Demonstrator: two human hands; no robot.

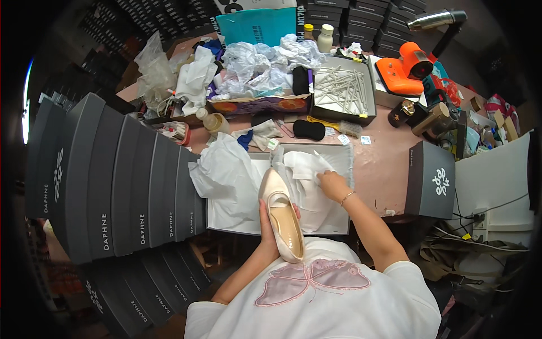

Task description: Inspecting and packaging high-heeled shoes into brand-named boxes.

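Observation:
A cream pointed-toe shoe with a strap rests in my left hand, toe away from me and insole facing up. My fingers wrap around its sides. Beneath and beyond it lies an open shoebox with a white inside. My right hand is over the box's right part, its fingers closed at the edge of white wrapping paper. More crumpled white tissue paper spills over the box's left side.
Stacked dark grey shoeboxes rise at left; another shoebox stands at right. Behind are a black sponge, a yellow-handled brush, a box of white sticks, crumpled paper and an orange device.

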